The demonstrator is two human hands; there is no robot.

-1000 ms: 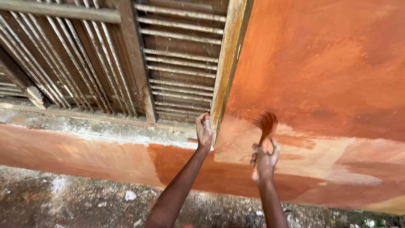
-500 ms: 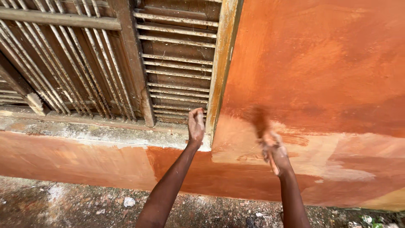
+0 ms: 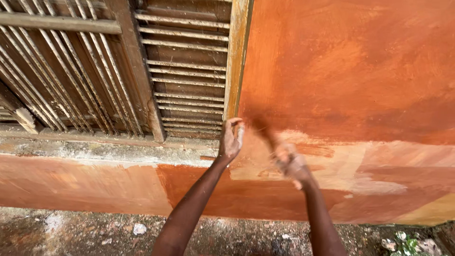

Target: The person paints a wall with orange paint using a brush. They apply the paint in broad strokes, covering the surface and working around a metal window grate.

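While the left hand braces, fingers curled, on the window frame's lower corner, the right hand grips a blurred paintbrush. Its bristles touch the orange wall.

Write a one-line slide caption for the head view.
Right hand sweeps a blurred brush over an orange-brown wall while the left hand rests by the window frame.

The wall in front of me is plaster, matt, coated in streaky orange-brown paint with paler bare patches lower down. The shutter slats and window frame are weathered, rough wood. The sill looks like coarse, flaking cement. The brush in my right hand has soft bristles, blurred.
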